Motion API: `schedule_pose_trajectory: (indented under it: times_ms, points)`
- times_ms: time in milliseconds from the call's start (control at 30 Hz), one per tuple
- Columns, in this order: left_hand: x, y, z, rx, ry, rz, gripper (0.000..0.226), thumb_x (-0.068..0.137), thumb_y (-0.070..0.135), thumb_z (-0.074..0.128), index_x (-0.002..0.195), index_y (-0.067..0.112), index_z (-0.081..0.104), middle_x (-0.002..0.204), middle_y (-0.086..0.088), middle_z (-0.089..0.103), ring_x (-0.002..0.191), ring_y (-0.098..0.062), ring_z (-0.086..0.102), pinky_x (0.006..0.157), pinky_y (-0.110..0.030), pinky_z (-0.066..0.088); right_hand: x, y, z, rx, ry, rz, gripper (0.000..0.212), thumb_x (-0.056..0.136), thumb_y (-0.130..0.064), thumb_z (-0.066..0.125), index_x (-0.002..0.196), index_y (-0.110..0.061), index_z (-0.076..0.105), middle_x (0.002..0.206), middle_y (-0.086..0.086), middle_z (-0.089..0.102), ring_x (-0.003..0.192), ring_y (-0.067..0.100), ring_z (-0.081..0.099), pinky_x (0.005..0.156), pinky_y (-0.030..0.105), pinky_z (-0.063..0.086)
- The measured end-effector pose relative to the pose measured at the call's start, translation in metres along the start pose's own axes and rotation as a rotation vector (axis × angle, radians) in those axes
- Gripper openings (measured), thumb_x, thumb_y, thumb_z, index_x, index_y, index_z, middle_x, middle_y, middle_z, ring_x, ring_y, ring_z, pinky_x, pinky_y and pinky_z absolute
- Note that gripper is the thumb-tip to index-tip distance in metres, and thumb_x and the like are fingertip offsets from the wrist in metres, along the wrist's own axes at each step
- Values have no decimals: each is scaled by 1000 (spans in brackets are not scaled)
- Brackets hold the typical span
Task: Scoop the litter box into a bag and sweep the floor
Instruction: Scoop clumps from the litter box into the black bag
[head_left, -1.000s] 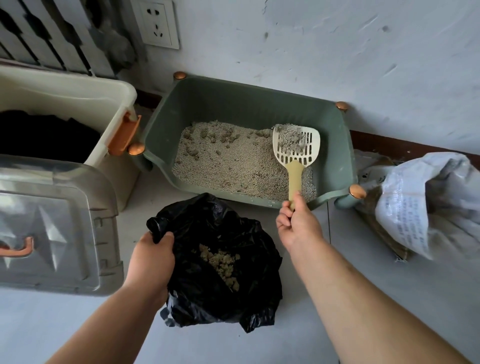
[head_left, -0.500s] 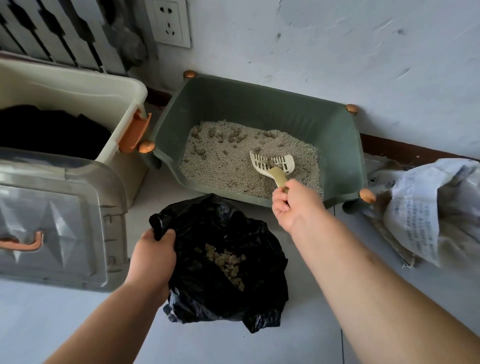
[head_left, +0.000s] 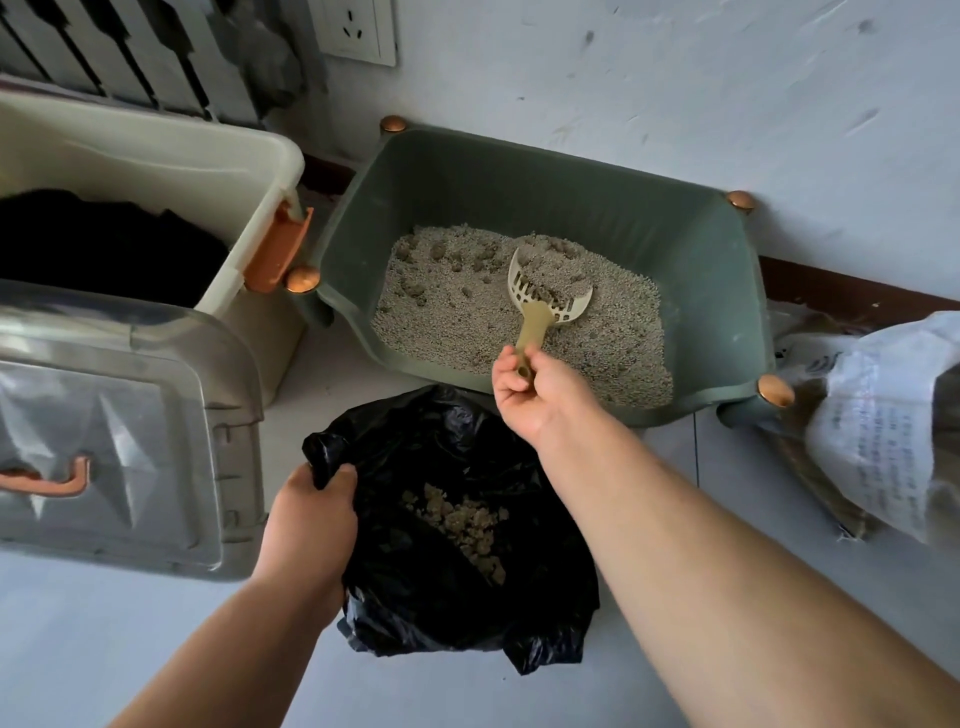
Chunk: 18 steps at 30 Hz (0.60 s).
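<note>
A green litter box (head_left: 727, 270) with copper corner knobs stands on the floor against the wall, holding grey litter (head_left: 467, 312) with several clumps at its far left. A cream slotted scoop (head_left: 545, 299) is dug into the litter near the middle, some litter in its head. My right hand (head_left: 537, 397) grips the end of its handle. In front of the box lies an open black plastic bag (head_left: 441, 571) with a small heap of clumped litter (head_left: 462, 525) inside. My left hand (head_left: 309, 519) holds the bag's left rim.
A cream storage bin (head_left: 156, 156) with an orange latch and dark contents stands at the left, with its clear lid (head_left: 114, 431) in front. A white printed sack (head_left: 883, 426) lies at the right. A radiator and a wall socket are behind.
The scoop, raised with litter at the box's far right a second ago, has come down and left and now digs into the litter's middle. My left hand stays on the bag.
</note>
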<state>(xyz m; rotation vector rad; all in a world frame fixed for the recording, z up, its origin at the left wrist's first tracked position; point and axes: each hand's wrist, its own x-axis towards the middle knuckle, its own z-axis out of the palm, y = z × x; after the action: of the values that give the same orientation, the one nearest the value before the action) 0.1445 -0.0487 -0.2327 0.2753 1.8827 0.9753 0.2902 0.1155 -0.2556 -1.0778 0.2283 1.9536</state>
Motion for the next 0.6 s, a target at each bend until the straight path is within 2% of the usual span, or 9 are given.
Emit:
schedule_pose_trajectory:
  times_ms: [100, 200, 267, 467, 600]
  points:
    - [2, -1, 0, -8, -4, 2, 11, 101, 23, 51, 99, 20, 62, 98, -10, 70, 89, -29, 69, 84, -45, 57, 0, -4, -3, 2, -9, 7, 15, 102, -16, 41, 93, -6, 48, 75, 7, 51, 54, 9, 43, 28, 15, 27]
    - [3, -2, 0, -17, -4, 4, 14, 101, 23, 51, 109, 17, 61, 98, -10, 70, 89, -29, 69, 81, -42, 57, -4, -8, -6, -29, -3, 4, 19, 102, -19, 41, 89, -7, 48, 74, 6, 51, 56, 8, 41, 27, 14, 25]
    - [4, -3, -1, -15, -9, 7, 14, 102, 23, 50, 108, 18, 61, 97, -10, 71, 89, -29, 69, 78, -39, 57, -7, -12, -9, -68, 8, 0, 22, 102, -22, 42, 87, -9, 49, 73, 4, 51, 56, 7, 41, 27, 14, 22]
    - [4, -5, -1, -19, 5, 1, 11, 101, 23, 51, 104, 19, 61, 97, -10, 71, 89, -30, 69, 80, -42, 57, -12, -22, -19, -105, 15, -7, 21, 102, -24, 44, 87, -11, 51, 73, 2, 52, 57, 6, 42, 27, 12, 20]
    - [3, -6, -1, -24, 0, -4, 15, 101, 24, 51, 112, 17, 60, 100, -11, 71, 90, -30, 70, 76, -39, 57, -15, -27, -22, -127, 36, -20, 19, 101, -23, 45, 90, -11, 53, 76, 3, 55, 57, 7, 45, 27, 13, 22]
